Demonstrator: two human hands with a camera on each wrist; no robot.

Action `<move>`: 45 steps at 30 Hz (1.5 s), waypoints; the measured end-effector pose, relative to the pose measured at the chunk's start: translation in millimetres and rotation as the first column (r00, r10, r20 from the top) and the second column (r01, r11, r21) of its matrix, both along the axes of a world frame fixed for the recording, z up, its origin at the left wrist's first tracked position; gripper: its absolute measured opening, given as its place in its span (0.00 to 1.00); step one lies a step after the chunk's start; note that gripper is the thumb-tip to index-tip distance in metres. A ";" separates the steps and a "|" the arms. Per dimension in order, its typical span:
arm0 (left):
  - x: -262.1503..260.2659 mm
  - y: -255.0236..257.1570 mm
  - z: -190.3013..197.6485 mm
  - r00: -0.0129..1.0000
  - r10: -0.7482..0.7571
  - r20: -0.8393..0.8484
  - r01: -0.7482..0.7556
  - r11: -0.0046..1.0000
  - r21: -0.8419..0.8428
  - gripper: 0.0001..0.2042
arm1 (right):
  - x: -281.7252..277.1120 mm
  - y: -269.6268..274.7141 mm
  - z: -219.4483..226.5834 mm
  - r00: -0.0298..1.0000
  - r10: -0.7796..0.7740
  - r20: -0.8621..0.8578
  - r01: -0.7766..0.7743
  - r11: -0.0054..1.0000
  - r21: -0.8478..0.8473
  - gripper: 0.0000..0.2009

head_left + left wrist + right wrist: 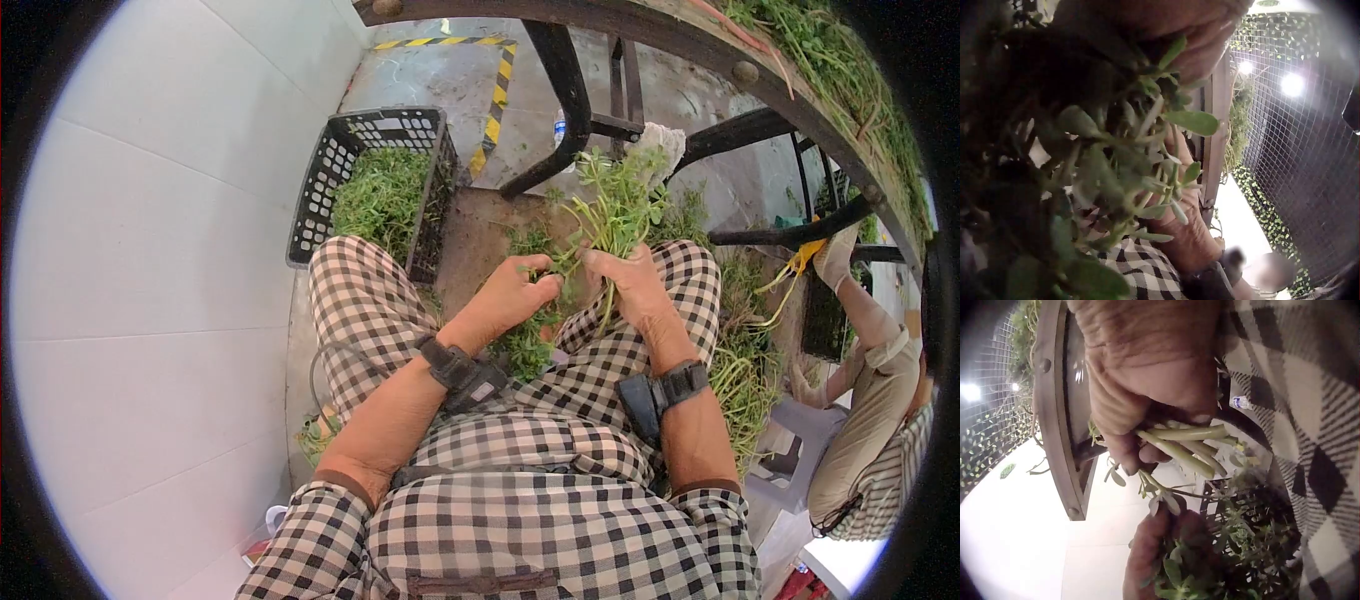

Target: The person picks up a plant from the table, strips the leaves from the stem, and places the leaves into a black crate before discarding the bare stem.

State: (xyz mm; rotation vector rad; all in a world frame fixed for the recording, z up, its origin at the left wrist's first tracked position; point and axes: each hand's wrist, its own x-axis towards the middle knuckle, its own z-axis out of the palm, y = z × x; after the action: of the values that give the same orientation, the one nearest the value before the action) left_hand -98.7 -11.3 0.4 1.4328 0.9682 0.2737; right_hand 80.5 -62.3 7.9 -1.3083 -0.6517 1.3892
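My right hand grips a bunch of leafy green stems above my right thigh. In the right wrist view, several thick cut stem ends stick out past its curled fingers. My left hand is close beside it, fingers and thumb bent around small leafy sprigs. Seen from the right wrist, the left fingertips pinch a thin sprig right under the bunch. More loose greens lie between my knees, below the hands. Foliage hides much of the left hand in its own wrist view.
A black plastic crate with greens in it stands beyond my left knee. A wooden table edge bearing greens curves overhead at right. Loose stems pile beside my right leg. Another person's leg and a grey stool are at right.
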 end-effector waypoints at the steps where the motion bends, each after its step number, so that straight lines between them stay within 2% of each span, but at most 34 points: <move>1: 0.4 -1.5 -2.6 1.000 0.027 0.013 -0.027 1.000 0.006 0.09 | -0.9 0.3 0.7 1.000 -0.008 -0.016 0.008 1.000 0.001 0.09; 5: 1.1 -0.3 3.9 0.992 0.118 0.039 -0.120 0.992 0.034 0.07 | 1.8 1.5 -6.2 1.000 0.015 -0.026 -0.015 1.000 -0.009 0.08; 8: 3.4 0.6 -14.0 0.973 0.228 -0.045 -0.227 0.973 0.036 0.08 | -0.9 0.4 -2.3 0.998 0.065 0.004 -0.065 0.998 -0.024 0.07; 11: 5.3 6.1 -33.5 0.968 0.247 -0.053 -0.236 0.958 0.165 0.19 | 1.7 1.0 -8.9 0.989 0.135 0.053 -0.132 0.989 -0.061 0.09; 14: 8.6 2.9 -34.8 0.941 0.331 -0.072 -0.321 0.939 0.123 0.19 | 1.2 1.4 -10.4 0.982 0.160 0.097 -0.156 0.986 -0.054 0.10; 17: 13.7 3.7 -53.0 0.849 0.523 0.074 -0.489 0.830 -0.269 0.20 | -1.5 2.2 -8.7 0.981 0.162 0.109 -0.159 0.987 -0.033 0.10; 20: 9.8 4.7 -45.5 0.858 0.507 0.085 -0.438 0.807 -0.397 0.20 | -3.2 1.3 -7.6 0.985 0.155 0.079 -0.155 0.988 -0.012 0.11; 23: 9.4 0.9 -38.5 0.922 0.387 0.005 -0.383 0.916 -0.122 0.18 | -3.2 1.6 -9.9 0.979 0.158 0.128 -0.157 0.987 -0.013 0.12; 24: 8.4 1.4 -41.3 0.936 0.352 -0.032 -0.344 0.929 0.137 0.18 | -3.8 1.6 -10.0 0.974 0.161 0.159 -0.160 0.987 -0.019 0.13; 25: 7.0 2.8 -47.4 0.942 0.326 -0.079 -0.273 0.881 0.386 0.18 | -3.1 0.9 -8.6 0.976 0.154 0.156 -0.151 0.988 -0.031 0.14; 26: 5.6 4.5 -52.4 0.942 0.311 -0.130 -0.173 0.777 0.605 0.17 | -1.7 -0.3 -5.7 0.977 0.147 0.155 -0.142 0.989 -0.043 0.14; 27: -2.5 11.5 -56.1 0.938 0.312 -0.151 -0.214 0.864 0.455 0.18 | 0.1 -0.9 -4.4 0.978 0.141 0.155 -0.134 0.989 -0.056 0.15; 29: -21.8 29.4 -59.0 0.934 0.300 -0.192 -0.281 0.952 0.119 0.18 | 11.1 -0.6 -19.0 0.988 0.085 0.131 -0.084 0.996 -0.014 0.16; 32: -17.4 28.0 -37.4 0.911 0.412 0.021 -0.388 0.873 -0.296 0.17 | 14.4 -0.2 -25.9 0.999 0.043 0.007 -0.043 0.999 -0.013 0.17; 33: -13.5 24.0 -21.8 0.919 0.377 0.117 -0.309 0.871 -0.381 0.18 | 13.1 1.9 -21.4 0.998 0.040 -0.045 -0.041 0.999 -0.020 0.17; 36: -2.4 12.7 -15.0 0.948 0.243 0.205 -0.143 0.902 -0.408 0.13 | 0.1 1.5 -9.7 0.995 -0.081 -0.063 0.080 0.996 -0.028 0.11; 37: 1.1 10.2 -13.0 0.980 0.157 0.120 -0.118 0.952 -0.284 0.14 | 0.3 1.1 -9.4 0.997 -0.060 -0.048 0.059 0.998 -0.023 0.10; 40: 1.6 5.9 -0.8 0.986 0.080 0.144 -0.026 0.938 -0.346 0.14 | -1.0 0.7 -7.6 0.999 -0.024 -0.036 0.024 1.000 -0.012 0.09; 43: 1.1 3.0 15.7 0.992 0.066 0.105 -0.032 0.955 -0.296 0.12 | -1.3 0.0 -5.3 0.999 -0.014 -0.048 0.014 1.000 -0.004 0.09; 45: 1.4 4.2 5.0 0.988 0.053 0.145 -0.008 0.954 -0.299 0.13 | 1.1 0.6 -10.1 0.999 0.027 -0.025 -0.027 1.000 0.006 0.09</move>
State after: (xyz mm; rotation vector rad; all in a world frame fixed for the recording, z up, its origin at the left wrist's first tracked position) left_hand -97.2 -7.1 5.4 1.1060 0.8673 0.2440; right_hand 81.5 -61.7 -2.2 -1.2798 -0.6579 1.4222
